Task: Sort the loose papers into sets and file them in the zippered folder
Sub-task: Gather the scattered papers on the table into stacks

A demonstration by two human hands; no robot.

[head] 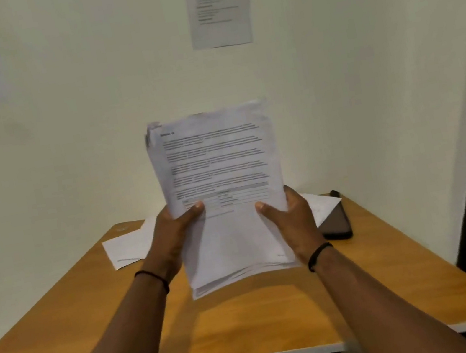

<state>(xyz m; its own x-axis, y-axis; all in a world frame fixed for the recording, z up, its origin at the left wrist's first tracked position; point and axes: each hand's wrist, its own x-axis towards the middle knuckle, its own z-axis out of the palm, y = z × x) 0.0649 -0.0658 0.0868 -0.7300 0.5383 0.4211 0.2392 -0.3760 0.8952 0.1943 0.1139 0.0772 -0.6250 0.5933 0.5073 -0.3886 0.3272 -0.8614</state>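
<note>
Here, a person holds a stack of papers point(223, 196) upright above a wooden desk point(251, 322), both hands clamped on its lower half. The left hand point(174, 236) grips the left edge and the right hand point(292, 221) the right edge, each thumb pressed across the printed front sheet, fingers hidden behind. The stack's long axis runs nearly vertical, leaning slightly away from the camera, with the heading at the top and the printed face turned to the wearer. Its bottom edge hangs just above the desk, the sheets fanned unevenly there.

The sheets look thin, light and limp; a stack this loose would likely slide apart or bow unless held at both side edges, as now, and squaring the bottom edge against the desk appears the sensible way to align it.

More loose sheets point(126, 251) lie flat on the desk behind the hands. A dark flat object point(334, 220), possibly the zippered folder though too indistinct to tell, lies to the right by the wall. A printed notice point(218, 1) is fixed to the wall above.
</note>
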